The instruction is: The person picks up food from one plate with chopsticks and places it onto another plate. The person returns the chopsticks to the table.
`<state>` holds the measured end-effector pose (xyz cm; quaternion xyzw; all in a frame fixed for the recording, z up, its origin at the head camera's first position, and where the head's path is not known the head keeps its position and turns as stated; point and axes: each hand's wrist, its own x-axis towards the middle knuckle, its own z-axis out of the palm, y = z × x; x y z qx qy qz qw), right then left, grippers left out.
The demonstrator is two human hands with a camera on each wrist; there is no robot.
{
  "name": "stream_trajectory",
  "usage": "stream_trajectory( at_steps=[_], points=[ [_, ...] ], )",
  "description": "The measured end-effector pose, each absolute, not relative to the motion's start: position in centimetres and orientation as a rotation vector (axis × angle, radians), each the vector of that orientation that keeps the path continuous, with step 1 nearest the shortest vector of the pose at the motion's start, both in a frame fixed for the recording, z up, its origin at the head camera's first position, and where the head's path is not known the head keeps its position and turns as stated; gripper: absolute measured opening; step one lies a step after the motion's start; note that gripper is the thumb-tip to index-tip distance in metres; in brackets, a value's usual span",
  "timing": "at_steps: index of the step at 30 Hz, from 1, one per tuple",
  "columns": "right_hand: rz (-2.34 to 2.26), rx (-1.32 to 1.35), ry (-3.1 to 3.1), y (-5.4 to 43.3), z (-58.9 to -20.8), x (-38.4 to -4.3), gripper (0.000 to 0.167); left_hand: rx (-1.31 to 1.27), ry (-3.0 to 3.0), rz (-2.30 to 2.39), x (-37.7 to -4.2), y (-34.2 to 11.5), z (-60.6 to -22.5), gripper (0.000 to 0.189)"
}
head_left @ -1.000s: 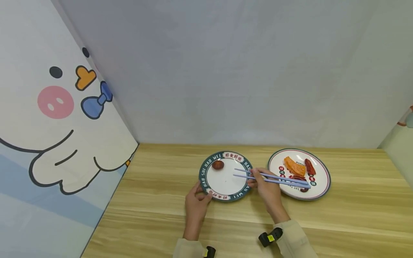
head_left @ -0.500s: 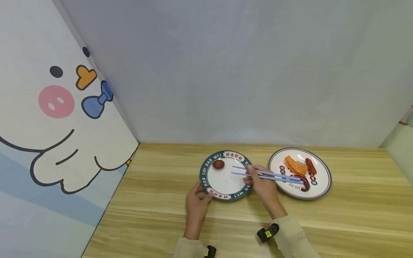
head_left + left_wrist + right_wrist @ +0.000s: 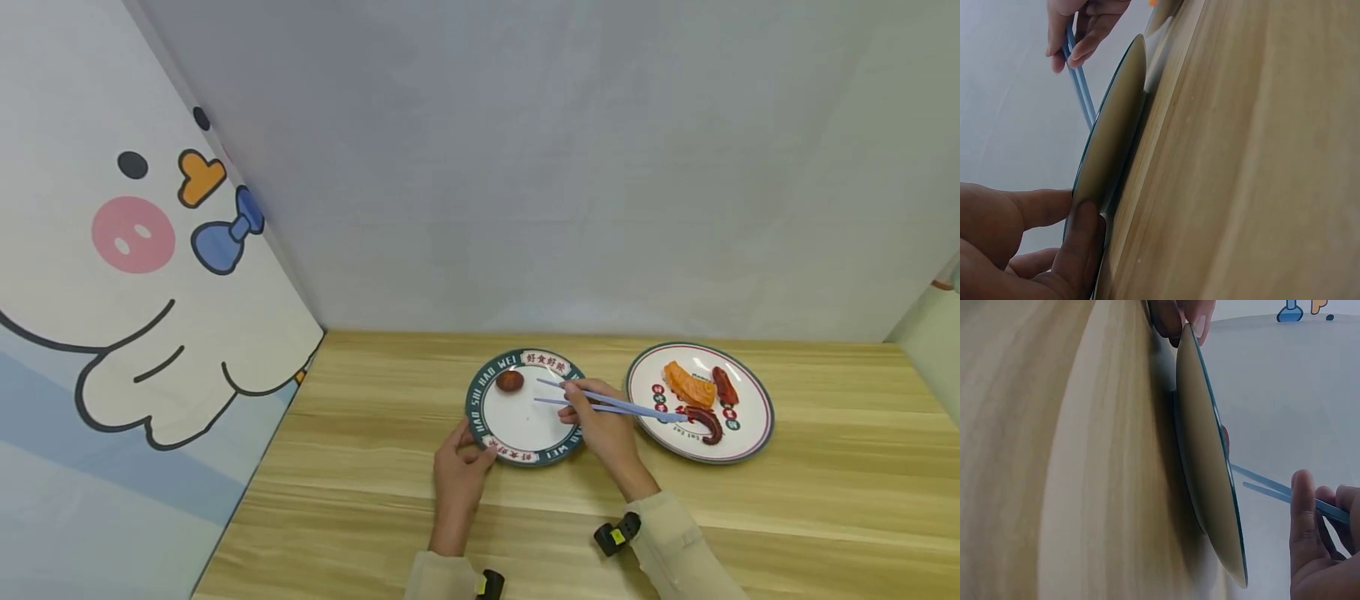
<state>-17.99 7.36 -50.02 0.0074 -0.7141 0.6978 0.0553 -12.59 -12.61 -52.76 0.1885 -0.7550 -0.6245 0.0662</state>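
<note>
My left hand [image 3: 457, 479] pinches the lower left rim of a green-rimmed white plate [image 3: 525, 429], thumb above and fingers beneath, as the left wrist view shows. A small brown oval food piece [image 3: 510, 381] lies in the plate's upper left part. My right hand [image 3: 609, 432] holds a pair of light blue chopsticks [image 3: 626, 406] over the plate's right side. Their tips are slightly spread and point left, a short gap from the brown piece. In the right wrist view the chopsticks [image 3: 1272, 487] slant toward the plate's rim, with nothing between the tips.
A second white plate [image 3: 752, 421] stands close on the right. On it lie an orange striped slice [image 3: 688, 387], a red piece [image 3: 724, 386] and a dark red curled tentacle [image 3: 708, 427]. The wooden table [image 3: 360, 467] meets a grey backdrop [image 3: 525, 208] behind the plates.
My right hand has moved left and slightly up, bringing the chopstick tips nearer the brown piece and uncovering the tentacle. The left hand keeps its place on the rim.
</note>
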Motion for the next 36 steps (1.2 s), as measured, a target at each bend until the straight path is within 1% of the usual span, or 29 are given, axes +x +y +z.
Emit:
stream_trajectory(
  at_steps=[9, 36],
  points=[
    [2.078, 0.104, -2.165, 7.1, -50.2, -18.3, 0.020, 0.567, -2.274, -1.892, -12.5, -12.6, -52.5, 0.067],
    [2.031, 0.191, -2.285, 5.7, -50.5, -19.9, 0.021, 0.598, -2.304, -1.872, -12.6, -12.7, -52.9, 0.067]
  ],
)
